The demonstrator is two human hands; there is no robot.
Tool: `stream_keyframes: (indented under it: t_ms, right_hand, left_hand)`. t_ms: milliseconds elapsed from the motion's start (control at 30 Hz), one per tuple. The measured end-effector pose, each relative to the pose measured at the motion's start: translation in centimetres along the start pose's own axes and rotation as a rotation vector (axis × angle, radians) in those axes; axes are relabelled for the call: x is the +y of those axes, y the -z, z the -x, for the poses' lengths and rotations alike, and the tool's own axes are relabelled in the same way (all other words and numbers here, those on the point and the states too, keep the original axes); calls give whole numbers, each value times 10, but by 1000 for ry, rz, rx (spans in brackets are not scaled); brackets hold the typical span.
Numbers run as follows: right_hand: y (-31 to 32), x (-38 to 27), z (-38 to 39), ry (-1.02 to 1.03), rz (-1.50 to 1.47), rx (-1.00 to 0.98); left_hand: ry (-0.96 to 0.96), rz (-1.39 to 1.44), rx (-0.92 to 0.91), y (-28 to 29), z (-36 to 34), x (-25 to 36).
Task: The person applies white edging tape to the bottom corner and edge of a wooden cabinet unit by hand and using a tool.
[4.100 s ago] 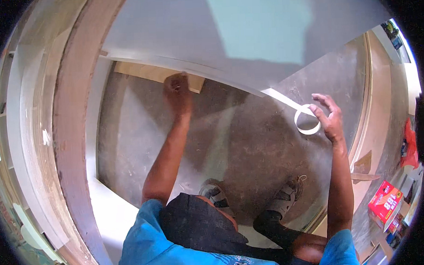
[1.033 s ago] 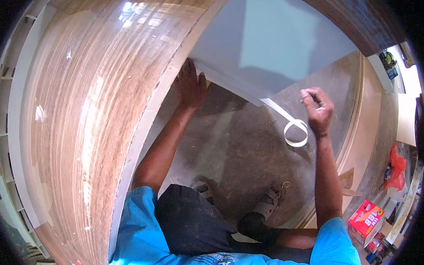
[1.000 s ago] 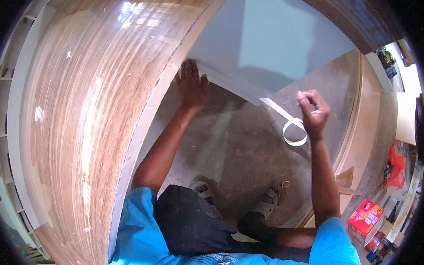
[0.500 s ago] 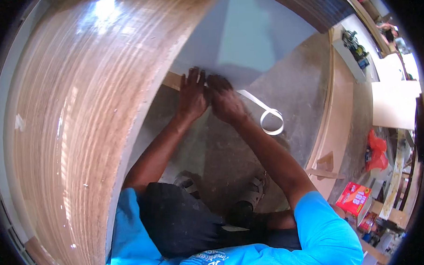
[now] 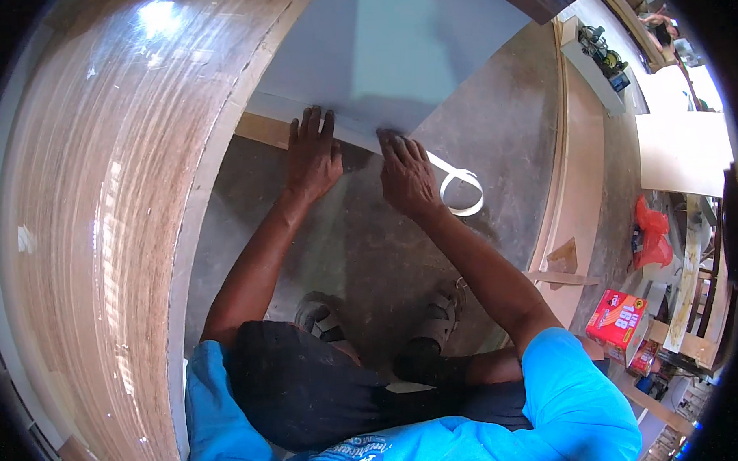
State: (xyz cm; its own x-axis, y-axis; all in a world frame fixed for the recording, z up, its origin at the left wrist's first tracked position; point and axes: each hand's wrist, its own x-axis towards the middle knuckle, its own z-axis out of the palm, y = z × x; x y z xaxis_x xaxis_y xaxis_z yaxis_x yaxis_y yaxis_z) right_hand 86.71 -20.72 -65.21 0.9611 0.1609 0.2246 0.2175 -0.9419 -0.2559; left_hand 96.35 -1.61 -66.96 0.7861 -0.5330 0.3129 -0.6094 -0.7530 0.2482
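A large panel [image 5: 330, 61] with a smooth blue-grey face stands in front of me. Along its near edge runs a narrow white edging strip [image 5: 462, 174], whose free end curls into a loop on the right. My left hand [image 5: 311, 159] rests on that edge, fingers stretched out and a little apart over the rim. Further right, my right hand [image 5: 409, 172] has its bent fingers gathered on the edge where the strip comes off; its thumb is hidden. Both forearms reach forward, and the gap between my hands shows part of the edge.
A glossy wood-grain panel [image 5: 100, 199] stands close along my left. Light boards [image 5: 578, 158] lie to the right, with a power tool [image 5: 603, 56] beyond them. A red box [image 5: 618, 318] and a red plastic bag [image 5: 652, 233] sit among clutter at far right.
My hands were side by side and have moved apart, the left to the left, the right to the right along the edge. My view has shifted slightly.
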Motion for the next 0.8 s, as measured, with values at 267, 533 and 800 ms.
stream_keyframes:
  t_ms: [267, 533, 800]
  right_hand:
    - [-20, -42, -44, -81, 49, 94]
    - [-19, -41, -45, -146, 23, 3]
    - [-51, -50, -69, -63, 182, 92]
  left_hand:
    - [-19, 23, -24, 2, -14, 11]
    - [44, 8, 4, 5, -15, -22]
    - [32, 212, -60, -2, -25, -29]
